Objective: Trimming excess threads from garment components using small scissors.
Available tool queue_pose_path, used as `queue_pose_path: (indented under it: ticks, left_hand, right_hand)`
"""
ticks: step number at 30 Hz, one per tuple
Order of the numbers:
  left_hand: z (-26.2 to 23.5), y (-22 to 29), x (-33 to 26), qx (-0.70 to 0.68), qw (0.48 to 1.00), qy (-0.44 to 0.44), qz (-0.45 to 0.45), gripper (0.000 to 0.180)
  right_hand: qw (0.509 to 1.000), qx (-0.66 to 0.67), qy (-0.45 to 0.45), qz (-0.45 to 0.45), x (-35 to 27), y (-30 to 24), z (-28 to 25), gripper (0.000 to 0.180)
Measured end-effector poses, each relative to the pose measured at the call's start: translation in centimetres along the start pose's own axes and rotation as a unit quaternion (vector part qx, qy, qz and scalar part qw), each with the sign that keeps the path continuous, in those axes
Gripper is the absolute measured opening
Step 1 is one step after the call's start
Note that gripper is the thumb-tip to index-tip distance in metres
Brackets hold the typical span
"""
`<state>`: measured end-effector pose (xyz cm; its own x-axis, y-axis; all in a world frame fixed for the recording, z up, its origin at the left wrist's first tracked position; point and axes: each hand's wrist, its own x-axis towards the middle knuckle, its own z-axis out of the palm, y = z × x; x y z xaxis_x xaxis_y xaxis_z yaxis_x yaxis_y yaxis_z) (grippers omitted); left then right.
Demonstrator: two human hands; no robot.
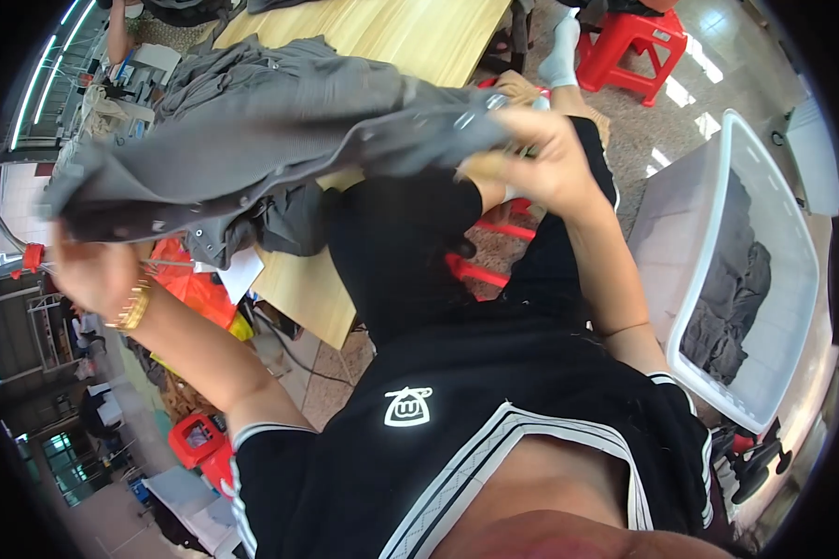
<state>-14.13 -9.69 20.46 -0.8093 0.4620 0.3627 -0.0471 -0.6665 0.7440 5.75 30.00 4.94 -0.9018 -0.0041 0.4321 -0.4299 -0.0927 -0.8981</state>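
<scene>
A grey garment (280, 140) with a row of snaps or buttons along its edge is stretched between my hands, partly smeared by motion. At its left end my left hand (98, 279), with a gold bracelet on the wrist, grips the cloth; its fingers are blurred and partly behind the fabric. My right hand (550, 158) pinches the other end, close to the bright snaps. Under the garment lies more grey cloth (294, 219), heaped on the wooden table (308, 298).
To my right stands a white plastic bin (713, 233) with grey garments (736, 289) inside. A red stool (629, 56) is at the far right, near another person's foot in a white sock (561, 56). An orange-red plastic bag (191, 298) hangs by the table's left side.
</scene>
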Motion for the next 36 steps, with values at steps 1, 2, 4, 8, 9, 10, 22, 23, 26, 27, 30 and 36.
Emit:
queue_pose_path:
  ticks: [1,2,4,8,9,10,22,23,26,27,30,36]
  left_hand:
    - [-2.4,-1.9,-1.2,0.004,0.999,0.028,-0.03,0.037]
    - [-7.6,-2.8,-1.8,0.144,0.967,0.206,0.037,0.034]
    - [-16.0,-4.7,-4.0,0.282,0.91,0.302,0.038,0.017]
    - [-18.1,-12.3,-4.8,0.756,0.585,0.279,0.092,0.043]
    - [-15.7,-13.8,-4.1,0.682,0.684,0.23,0.12,0.041]
    - [-11.7,-15.7,-3.2,0.663,0.721,0.185,0.081,0.036]
    - [-6.1,-29.8,1.3,0.811,0.547,-0.18,-0.103,0.021]
    - [-5.5,-29.4,0.9,0.805,0.556,-0.174,-0.115,0.023]
    - [-3.0,-26.6,1.1,0.733,0.667,-0.118,-0.063,0.026]
    - [-1.9,-26.0,1.2,0.71,0.697,-0.089,-0.048,0.028]
    - [1.9,-24.2,2.6,0.482,0.868,-0.057,-0.102,0.027]
    - [12.0,-18.9,1.9,0.109,0.969,-0.137,-0.175,0.023]
  right_hand:
    - [0.998,-0.048,-0.045,-0.011,0.0,0.6,1.4,0.017]
    - [0.994,-0.047,-0.091,-0.026,-0.1,1.1,2.9,0.011]
    - [0.968,-0.118,-0.209,-0.075,-0.3,1.8,5.4,0.02]
    - [0.938,-0.236,-0.256,0.001,-0.8,2.1,6.7,0.041]
    - [0.955,-0.193,-0.225,0.007,-0.6,2.3,6.2,0.046]
    - [0.953,-0.174,-0.235,0.073,-0.3,2.1,5.4,0.053]
    - [0.984,-0.054,0.066,0.157,-1.0,8.0,-1.1,0.023]
    - [0.98,-0.036,0.076,0.178,-0.7,8.6,-1.2,0.021]
    - [0.989,-0.02,0.088,0.117,0.6,9.5,-1.7,0.023]
    - [0.989,-0.018,0.099,0.106,0.9,9.3,-1.8,0.023]
    - [0.988,-0.055,0.134,0.056,3.3,9.5,-1.0,0.034]
    - [0.994,0.015,0.109,0.018,8.5,8.3,1.6,0.071]
